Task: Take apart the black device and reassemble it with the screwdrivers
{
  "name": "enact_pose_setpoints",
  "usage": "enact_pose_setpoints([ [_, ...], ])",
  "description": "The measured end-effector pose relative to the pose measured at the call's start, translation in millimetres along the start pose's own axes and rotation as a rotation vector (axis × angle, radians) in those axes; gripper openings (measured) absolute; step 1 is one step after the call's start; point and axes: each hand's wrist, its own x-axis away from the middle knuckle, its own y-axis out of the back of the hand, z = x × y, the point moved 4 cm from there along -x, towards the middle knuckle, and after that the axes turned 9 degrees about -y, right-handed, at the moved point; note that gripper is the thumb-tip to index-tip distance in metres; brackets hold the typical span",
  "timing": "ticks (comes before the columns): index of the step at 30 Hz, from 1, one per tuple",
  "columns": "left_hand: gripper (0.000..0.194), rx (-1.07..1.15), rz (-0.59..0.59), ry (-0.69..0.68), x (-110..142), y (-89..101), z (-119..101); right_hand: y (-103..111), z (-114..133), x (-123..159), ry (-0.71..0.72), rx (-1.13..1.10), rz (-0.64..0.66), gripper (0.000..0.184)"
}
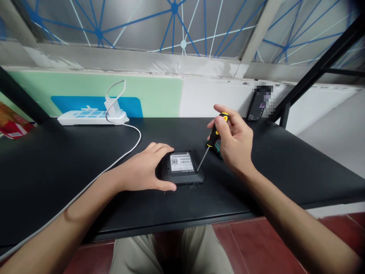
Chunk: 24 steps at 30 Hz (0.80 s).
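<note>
Hands both occupied. Left hand (144, 169) grasps the black device (199, 177) at its left side, fingers at the far edge and thumb at the near edge. Right hand (236, 140) grips the screwdriver (214, 133) by its black-and-yellow handle, thumb pressed along it, index finger extended near the butt end

Black device lies flat on the black table (71, 152), near the front edge, between the two hands. White label (181, 163) faces up, with a square code at its left and small print, too small to read. Screwdriver tilted, handle up and to the right, shaft slanting down to the device's right side, tip at or just above the casing beside the label; exact contact cannot be told

Partly behind the right hand, a green-and-black object (218, 150) on the table, mostly hidden; kind unclear

Farther back, left: white power strip (92, 118) near the wall, white plug (113, 107) upright in it. White cable (138, 141) loops up from the plug, then runs across the table toward the near left, passing by the left forearm. Red packet (13, 121) at far left

Back right: dark phone (256, 104) propped upright against the wall, partly pixelated. Behind all, window glass (137, 23) patterned with blue and pale lines
</note>
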Motion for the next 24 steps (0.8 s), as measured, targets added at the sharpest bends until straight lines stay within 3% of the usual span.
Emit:
enact_pose_setpoints([
  [4,0.091,-0.016,0.001,-0.004,0,-1.3,-1,3,-3,-2,0.023,-0.091,-0.065,0.026],
  [10,0.092,-0.029,-0.038,-0.047,-4,-5.1,-3,-19,-6,12,-0.084,-0.198,0.179,0.03],
  [24,0.089,-0.031,-0.038,-0.054,-5,-6.4,-7,-25,-3,20,-0.051,-0.162,0.197,0.028],
])
